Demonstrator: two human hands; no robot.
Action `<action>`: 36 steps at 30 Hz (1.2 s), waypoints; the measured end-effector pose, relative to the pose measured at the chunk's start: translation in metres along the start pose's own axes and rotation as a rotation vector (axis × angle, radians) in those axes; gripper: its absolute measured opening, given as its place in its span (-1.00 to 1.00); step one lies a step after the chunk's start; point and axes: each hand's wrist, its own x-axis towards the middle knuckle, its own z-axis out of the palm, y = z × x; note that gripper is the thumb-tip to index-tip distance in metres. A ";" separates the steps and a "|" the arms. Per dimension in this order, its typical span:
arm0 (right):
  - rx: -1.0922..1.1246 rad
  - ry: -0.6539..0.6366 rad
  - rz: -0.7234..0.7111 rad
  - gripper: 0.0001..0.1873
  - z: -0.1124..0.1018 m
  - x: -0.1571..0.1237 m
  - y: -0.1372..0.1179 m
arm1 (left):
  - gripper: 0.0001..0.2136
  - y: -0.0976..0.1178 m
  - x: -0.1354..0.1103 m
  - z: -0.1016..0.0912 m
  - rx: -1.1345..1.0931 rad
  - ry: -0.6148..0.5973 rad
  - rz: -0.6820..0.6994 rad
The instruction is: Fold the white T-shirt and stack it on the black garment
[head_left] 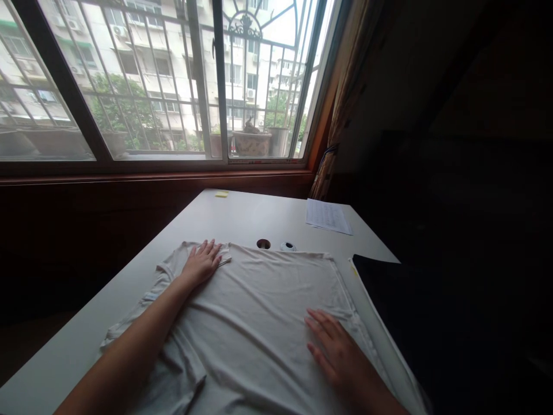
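Observation:
A white shirt (pixel 263 311) lies spread over the table, with soft creases across its middle and bunched folds along its left side. My left hand (pixel 202 262) rests flat near the shirt's far left corner, at a sleeve, fingers stretched out. Over the right part of the cloth is my right hand (pixel 334 349), palm down with its fingers apart. Neither hand grips anything. The shirt's near edge runs out of view at the bottom.
The white table (pixel 259 213) bears a yellow sticky note (pixel 222 194), printed papers (pixel 328 216), a round cable hole (pixel 263 244) and a small white round object (pixel 288 246). A dark flat item (pixel 380 288) lies at the right. Beyond stands a barred window (pixel 173 86) beside a curtain (pixel 341 98).

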 end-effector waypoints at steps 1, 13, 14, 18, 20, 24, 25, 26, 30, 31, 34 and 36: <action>0.020 0.013 -0.004 -0.53 -0.002 0.017 -0.001 | -0.48 0.000 0.000 0.000 -0.001 -0.001 0.001; 0.131 0.008 0.001 -0.49 0.042 0.235 -0.090 | -0.47 -0.002 0.000 -0.002 -0.001 -0.032 0.005; 0.129 0.006 0.006 -0.49 0.046 0.244 -0.093 | -0.47 -0.002 0.000 -0.004 0.000 -0.035 0.010; 0.117 -0.029 0.017 -0.43 0.055 0.260 -0.087 | -0.47 -0.010 -0.001 -0.008 -0.001 -0.051 0.009; 0.109 -0.059 0.014 -0.40 0.056 0.260 -0.079 | -0.47 -0.016 0.000 -0.009 -0.003 -0.058 -0.006; 0.087 -0.113 0.019 -0.36 0.057 0.257 -0.066 | -0.46 -0.026 0.003 -0.008 -0.011 -0.062 -0.028; 0.082 -0.122 0.022 -0.36 0.058 0.257 -0.066 | -0.46 -0.027 0.003 -0.007 -0.012 -0.061 -0.031; 0.077 -0.130 0.025 -0.35 0.058 0.256 -0.065 | -0.46 -0.027 0.004 -0.007 -0.012 -0.060 -0.032; 0.067 -0.143 0.024 -0.34 0.059 0.257 -0.067 | -0.46 -0.027 0.004 -0.005 -0.013 -0.062 -0.037; 0.066 -0.145 0.021 -0.34 0.059 0.257 -0.067 | -0.46 -0.026 0.004 -0.005 -0.013 -0.063 -0.038; 0.062 -0.153 0.019 -0.33 0.058 0.255 -0.061 | -0.46 -0.026 0.003 -0.006 -0.012 -0.064 -0.039; 0.056 -0.159 0.025 -0.33 0.056 0.251 -0.054 | -0.46 -0.027 0.003 -0.007 -0.011 -0.063 -0.035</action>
